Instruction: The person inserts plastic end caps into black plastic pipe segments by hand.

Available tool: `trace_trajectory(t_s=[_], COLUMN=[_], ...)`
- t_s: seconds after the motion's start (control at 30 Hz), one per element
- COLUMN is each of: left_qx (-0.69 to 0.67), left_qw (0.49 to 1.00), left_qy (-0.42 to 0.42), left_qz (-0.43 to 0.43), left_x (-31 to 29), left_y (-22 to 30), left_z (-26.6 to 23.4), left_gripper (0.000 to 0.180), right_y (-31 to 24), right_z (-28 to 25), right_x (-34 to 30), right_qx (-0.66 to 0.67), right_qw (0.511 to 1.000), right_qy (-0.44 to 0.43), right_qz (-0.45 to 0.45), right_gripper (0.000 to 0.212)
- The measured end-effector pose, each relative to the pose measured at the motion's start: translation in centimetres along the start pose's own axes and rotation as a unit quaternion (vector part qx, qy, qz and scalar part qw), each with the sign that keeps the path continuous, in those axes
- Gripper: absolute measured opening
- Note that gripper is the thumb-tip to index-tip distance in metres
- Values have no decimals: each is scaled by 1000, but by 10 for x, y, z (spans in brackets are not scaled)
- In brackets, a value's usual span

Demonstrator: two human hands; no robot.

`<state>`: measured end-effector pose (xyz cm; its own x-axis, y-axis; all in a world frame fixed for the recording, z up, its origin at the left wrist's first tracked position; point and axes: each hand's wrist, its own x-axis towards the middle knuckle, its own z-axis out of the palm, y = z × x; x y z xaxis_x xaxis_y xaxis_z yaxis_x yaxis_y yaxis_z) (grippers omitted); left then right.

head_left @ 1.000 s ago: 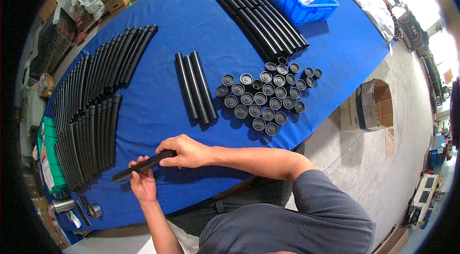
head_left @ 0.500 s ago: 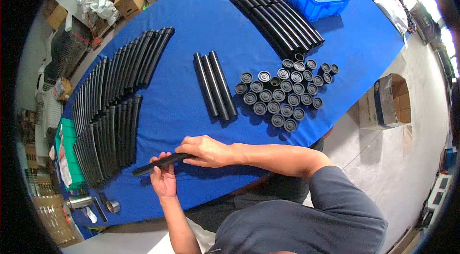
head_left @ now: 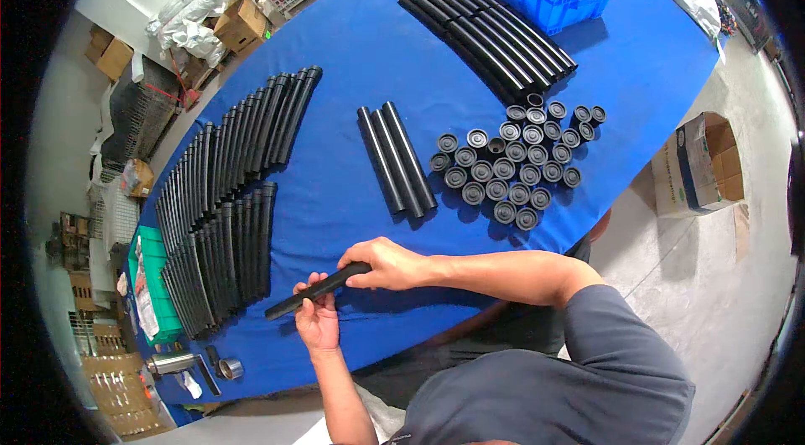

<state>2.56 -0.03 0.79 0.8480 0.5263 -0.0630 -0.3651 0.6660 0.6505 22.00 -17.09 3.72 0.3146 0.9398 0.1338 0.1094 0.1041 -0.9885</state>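
Blk cylindrical plastic tube (head_left: 334,281) nr front edge, blue cloth-covered bench (head_left: 327,202). R hand (head_left: 386,264) clasps end, L hand (head_left: 319,326) pinches middle

Cardbd box (head_left: 692,168) on gry flr (head_left: 650,290)

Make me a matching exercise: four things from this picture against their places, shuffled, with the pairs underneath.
Things:
1. Blue crate
2. Single black tube
3. Green bin
4. Open carton

Places:
A. On the floor, at the right
B. At the left edge of the blue-covered table
C. Toward the table's far end
D. Held by the left hand and right hand

Pairs: 1-C, 2-D, 3-B, 4-A
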Motion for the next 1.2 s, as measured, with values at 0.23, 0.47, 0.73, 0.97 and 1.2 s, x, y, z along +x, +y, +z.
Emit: trace_trajectory(t_s=[0.23, 0.47, 0.73, 0.97, 1.2], left_qx=[-25, -57, -14, -11, -35], left_qw=[1000, 998, 1000, 1000, 999], left_qy=[-13, -9, 0, -13, -9], left_qz=[-3, -9, -17, -16, -16], left_x=[-3, 0, -1, -1, 0], left_y=[2, -1, -5, -5, -7], left_z=[-9, -1, -1, 4, -3], left_gripper=[34, 30, 32, 28, 29], right_y=[-16, 9, 12, -8, -15], right_z=[-5, 7, 2, -4, -1], right_x=[-1, -4, 1, 2, 0], right_qx=[102, -116, -165, 53, 29], right_qw=[988, 972, 963, 987, 992], right_qy=[-64, 28, 45, -42, -27], right_qz=[100, -202, -208, 147, 118], right_gripper=[32, 30, 39, 35, 34])
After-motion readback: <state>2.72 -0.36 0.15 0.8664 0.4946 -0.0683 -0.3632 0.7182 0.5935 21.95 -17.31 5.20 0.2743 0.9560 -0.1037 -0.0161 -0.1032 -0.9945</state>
